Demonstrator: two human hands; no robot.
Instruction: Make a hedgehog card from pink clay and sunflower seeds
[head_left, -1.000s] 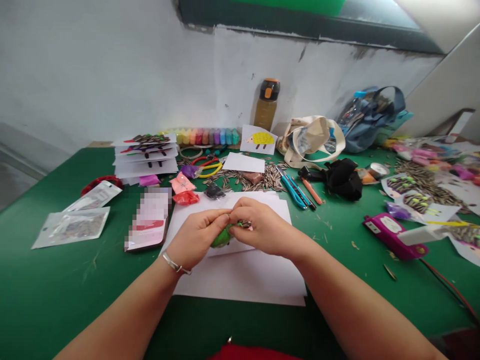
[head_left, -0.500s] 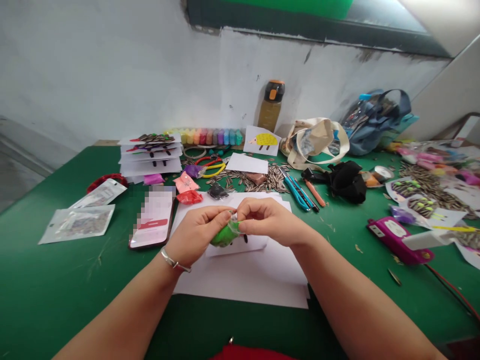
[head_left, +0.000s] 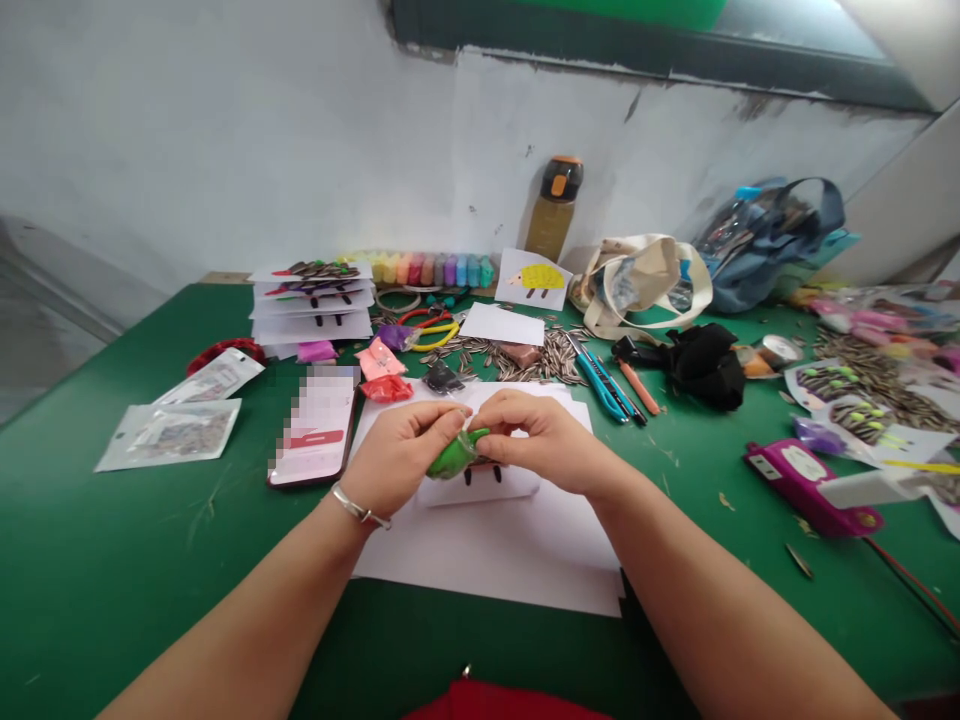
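A small clear packet of green clay [head_left: 450, 457] is held between both hands, above white paper [head_left: 517, 565]. My left hand [head_left: 405, 450], with a silver bracelet at the wrist, is closed on the packet's left side. The thumb and forefinger of my right hand [head_left: 536, 440] pinch its right edge, where some green shows at the fingertips. Just beneath lies a smaller white card [head_left: 480, 488] with two dark leg shapes; the hands hide its upper part.
A phone [head_left: 315, 425] and seed packets [head_left: 169, 435] lie left. Beyond the paper are red clay [head_left: 387, 389], loose sunflower seeds [head_left: 555, 358] and stacked cards [head_left: 311, 325]. Blue scissors [head_left: 600, 385], a black strap [head_left: 705, 368] and a magenta glue gun [head_left: 810, 490] are at the right.
The view has shifted slightly, so the table items appear a little further right. At my right fingertips, more green clay shows at the packet's edge.
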